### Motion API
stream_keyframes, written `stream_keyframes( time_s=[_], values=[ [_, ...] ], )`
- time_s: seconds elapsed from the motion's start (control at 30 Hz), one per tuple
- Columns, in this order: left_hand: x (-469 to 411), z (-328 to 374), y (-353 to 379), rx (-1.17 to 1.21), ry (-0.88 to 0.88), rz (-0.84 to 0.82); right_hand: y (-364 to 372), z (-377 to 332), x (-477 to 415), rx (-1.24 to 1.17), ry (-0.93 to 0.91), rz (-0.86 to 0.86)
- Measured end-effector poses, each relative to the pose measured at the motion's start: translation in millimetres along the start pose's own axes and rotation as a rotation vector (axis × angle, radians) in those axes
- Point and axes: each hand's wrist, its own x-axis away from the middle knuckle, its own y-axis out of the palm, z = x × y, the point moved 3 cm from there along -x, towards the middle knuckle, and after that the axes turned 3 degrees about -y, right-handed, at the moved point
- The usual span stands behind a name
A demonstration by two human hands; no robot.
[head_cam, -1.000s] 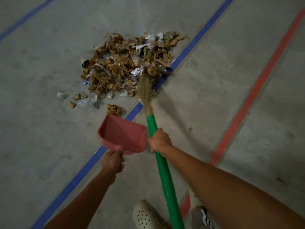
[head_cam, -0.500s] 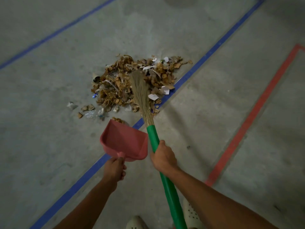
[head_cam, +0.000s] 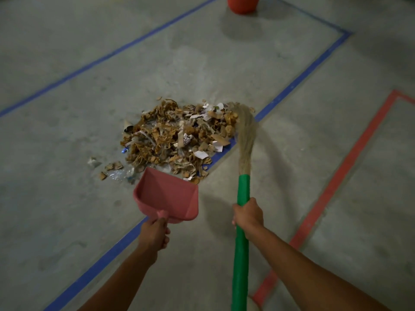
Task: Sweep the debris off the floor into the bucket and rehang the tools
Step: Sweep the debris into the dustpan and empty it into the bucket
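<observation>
A heap of brown scraps and torn paper, the debris (head_cam: pixel 177 135), lies on the concrete floor across a blue line. My left hand (head_cam: pixel 155 233) grips the handle of a pink dustpan (head_cam: pixel 167 195), whose mouth faces the heap's near edge. My right hand (head_cam: pixel 247 215) holds the green handle of a broom (head_cam: pixel 241 243). Its straw bristles (head_cam: pixel 246 135) rest at the right side of the heap. An orange bucket (head_cam: pixel 242 4) stands far off at the top edge, partly cut off.
A few loose scraps and a piece of clear plastic (head_cam: pixel 116 173) lie left of the dustpan. Blue tape lines (head_cam: pixel 298 81) and a red tape line (head_cam: pixel 336 178) mark the grey floor.
The broom's bristles have swung from the middle of the heap to its right side. The view has tilted up, bringing the bucket into sight. The dustpan sits closer to the heap.
</observation>
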Motion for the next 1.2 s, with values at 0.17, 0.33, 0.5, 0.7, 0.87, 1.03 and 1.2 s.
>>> stream_keyframes(
  time_s=[0.17,0.33,0.5,0.7,0.87,1.03,1.2],
  values=[
    [-27.0,6.3,40.8,0.016,-0.01,-0.065,1.0,29.2,-59.2,-0.066,0.192,-0.067],
    [-74.3,5.2,67.3,-0.047,-0.03,-0.119,34.7,35.3,-101.6,0.014,0.217,-0.181],
    [-112.7,11.6,63.8,-0.107,-0.039,-0.139,79.3,3.8,-118.7,0.202,0.067,-0.21],
    [-141.8,29.7,46.1,-0.111,-0.066,-0.111,107.7,-44.2,-114.9,0.43,-0.127,-0.238],
    [-138.9,48.1,35.4,-0.091,-0.086,-0.107,100.6,-66.7,-83.5,0.551,-0.238,-0.179],
    [-121.2,82.9,27.0,-0.051,-0.063,-0.107,75.7,-81.7,-44.4,0.564,-0.278,-0.146],
    [-109.5,119.5,18.9,-0.036,-0.038,-0.083,44.4,-96.5,-24.8,0.562,-0.252,-0.126]
  ],
)
